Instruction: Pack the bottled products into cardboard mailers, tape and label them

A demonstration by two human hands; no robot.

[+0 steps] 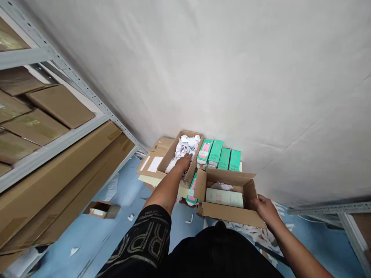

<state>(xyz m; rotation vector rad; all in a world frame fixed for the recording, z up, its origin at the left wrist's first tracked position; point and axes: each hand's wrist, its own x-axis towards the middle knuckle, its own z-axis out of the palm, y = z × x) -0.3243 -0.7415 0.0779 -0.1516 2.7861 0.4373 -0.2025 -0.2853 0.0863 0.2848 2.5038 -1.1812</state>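
My left hand (183, 163) reaches into an open cardboard box (193, 172) filled with crumpled white paper (187, 145). Its fingers curl into the paper near the box's right wall, and their tips are partly hidden. On the right, my right hand (265, 208) grips the right side of a second open cardboard box (232, 213), with the thumb on top. Inside that box lie a pale green and white carton (224, 197) and a bit of crumpled paper (222, 186) behind it.
Several green cartons (224, 158) stand against the grey wall (220, 85), behind the right box. Another green carton (192, 192) lies between the boxes. Metal shelving (72, 133) with cardboard boxes rises on the left. A small open box (111, 210) and paper scraps lie on the blue floor (95, 239).
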